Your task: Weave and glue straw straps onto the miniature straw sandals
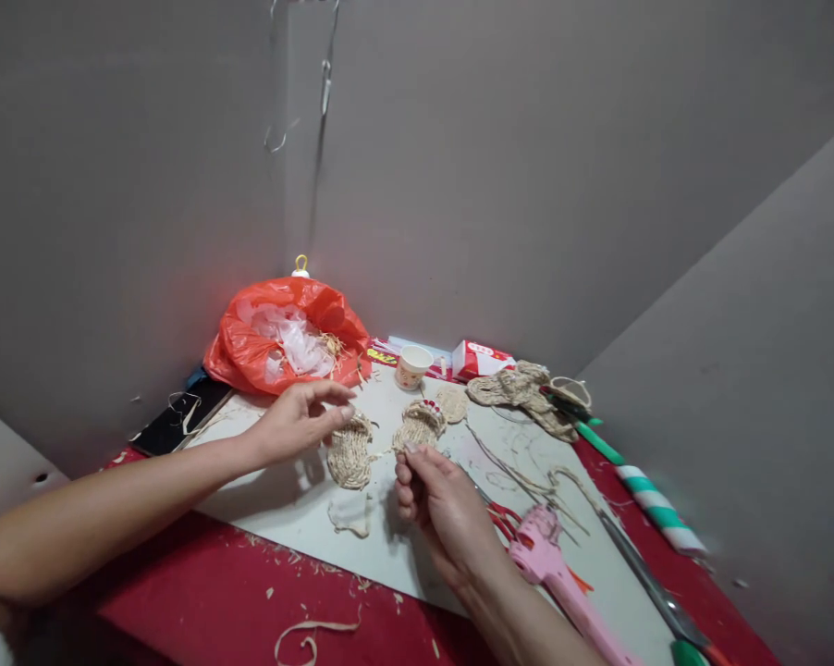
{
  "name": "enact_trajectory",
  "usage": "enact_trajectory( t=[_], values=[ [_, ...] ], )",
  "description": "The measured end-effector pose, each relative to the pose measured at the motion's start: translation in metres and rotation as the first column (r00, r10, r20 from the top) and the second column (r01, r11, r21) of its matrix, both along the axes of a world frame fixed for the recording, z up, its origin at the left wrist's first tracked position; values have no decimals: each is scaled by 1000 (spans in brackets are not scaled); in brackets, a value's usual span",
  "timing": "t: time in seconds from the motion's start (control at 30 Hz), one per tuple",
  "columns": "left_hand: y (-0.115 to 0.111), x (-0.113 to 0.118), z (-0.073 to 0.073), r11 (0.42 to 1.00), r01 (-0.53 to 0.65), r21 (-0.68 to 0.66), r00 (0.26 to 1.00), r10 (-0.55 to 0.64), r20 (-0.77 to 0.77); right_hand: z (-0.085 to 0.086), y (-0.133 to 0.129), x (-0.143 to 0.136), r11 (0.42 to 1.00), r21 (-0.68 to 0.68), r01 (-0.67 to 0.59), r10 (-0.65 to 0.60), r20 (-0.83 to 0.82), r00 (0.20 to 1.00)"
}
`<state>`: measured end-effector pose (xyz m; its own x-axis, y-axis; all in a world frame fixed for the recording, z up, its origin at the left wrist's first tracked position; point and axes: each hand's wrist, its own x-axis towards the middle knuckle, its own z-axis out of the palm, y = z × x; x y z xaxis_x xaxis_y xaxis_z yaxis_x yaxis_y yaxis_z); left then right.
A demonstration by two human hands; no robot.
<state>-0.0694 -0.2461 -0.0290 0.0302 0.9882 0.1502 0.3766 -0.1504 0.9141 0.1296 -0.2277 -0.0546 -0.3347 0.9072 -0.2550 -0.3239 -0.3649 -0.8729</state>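
Note:
Two small woven straw slippers lie on the white board. My left hand (306, 421) hovers at the upper edge of the left slipper (349, 458), thumb and fingers apart; whether it touches the straw I cannot tell. The right slipper (417, 425) has a row of red beads along its upper edge. At its near end, my right hand (441, 499) is closed in a pinch on a thin straw cord (382, 454) that runs between the slippers. The fingertips partly hide the pinched part. A small clear plastic piece (351, 518) lies below the left slipper.
A red plastic bag (233, 347) stands at the back left beside a black phone-like slab (181, 421). Behind the slippers is a paper cup (414, 368). On the right lie a pink glue gun (562, 583), red-handled scissors (504, 520), straw cords and more woven straw pieces (521, 393). Grey walls enclose the table.

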Motion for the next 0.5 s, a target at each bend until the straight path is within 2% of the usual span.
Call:
enact_trajectory(
  t=[0.07, 0.13, 0.27, 0.4, 0.5],
  values=[
    [-10, 3, 8, 967, 182, -180, 973, -150, 175, 1, 5, -3, 996, 52, -78, 76, 36, 996],
    [-14, 4, 11, 913, 287, -290, 932, -196, 305, -1, 10, -8, 977, 126, -174, 167, 70, 984],
    [-3, 3, 2, 863, 363, -351, 890, -209, 406, -6, 21, -14, 946, 158, -284, 265, 131, 955],
    [12, 5, -13, 845, 390, -365, 875, -218, 432, -9, 28, -14, 947, 118, -299, 275, 181, 944],
    [17, 9, -20, 817, 408, -408, 834, -151, 531, -8, 32, -10, 950, 80, -302, 282, 198, 939]
  ],
)
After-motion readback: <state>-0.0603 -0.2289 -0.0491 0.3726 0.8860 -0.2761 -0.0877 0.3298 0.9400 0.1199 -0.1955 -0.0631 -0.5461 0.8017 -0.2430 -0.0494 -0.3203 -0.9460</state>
